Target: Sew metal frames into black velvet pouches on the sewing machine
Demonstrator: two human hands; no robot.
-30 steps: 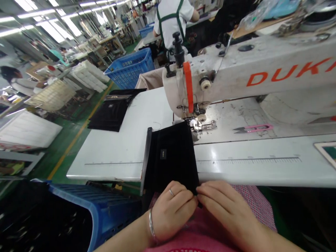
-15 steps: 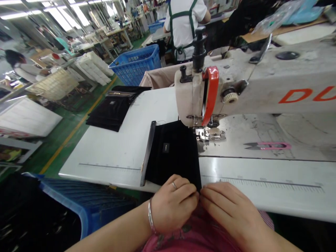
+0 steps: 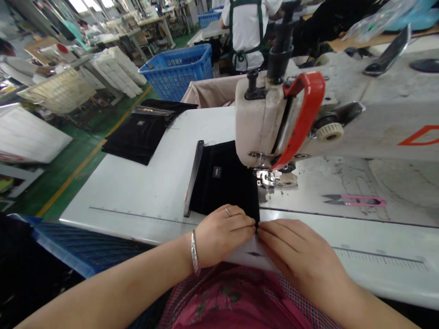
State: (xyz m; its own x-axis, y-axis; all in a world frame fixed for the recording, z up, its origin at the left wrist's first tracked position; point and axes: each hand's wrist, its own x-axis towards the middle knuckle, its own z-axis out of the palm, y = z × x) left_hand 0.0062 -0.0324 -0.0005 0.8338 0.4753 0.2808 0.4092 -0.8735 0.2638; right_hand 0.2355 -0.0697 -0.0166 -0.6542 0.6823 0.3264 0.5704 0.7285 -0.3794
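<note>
Seen from the head camera, we had a black fabric piece (image 3: 224, 196) lying on the white sewing table (image 3: 137, 183), its right edge running from the sewing machine's presser foot (image 3: 269, 178) down to our fingertips. Our left hand (image 3: 222, 235), wearing a ring (image 3: 227, 211) and a silver-coloured bracelet (image 3: 195, 253), pinched the fabric at its lower right corner, fingers curled and drawn in close. Our right hand (image 3: 302, 251) met it from the other side, its fingers held together and narrowed to a grip on that same corner; we could not see its thumb.

A small label (image 3: 216, 172) sat on the fabric, and a dark strip (image 3: 194, 180) bordered its left side. Above the right edge stood the head of the sewing machine (image 3: 254, 123) with its red lever (image 3: 302, 119). Pink-handled thread snips (image 3: 363, 201) lay on the machine bed, right of the foot.

Farther left, we had a stack of black pieces (image 3: 137, 137) at the table's far edge. Beyond rose a blue basket (image 3: 178, 68), and near it a co-worker (image 3: 247, 27) in a white shirt with green straps.
</note>
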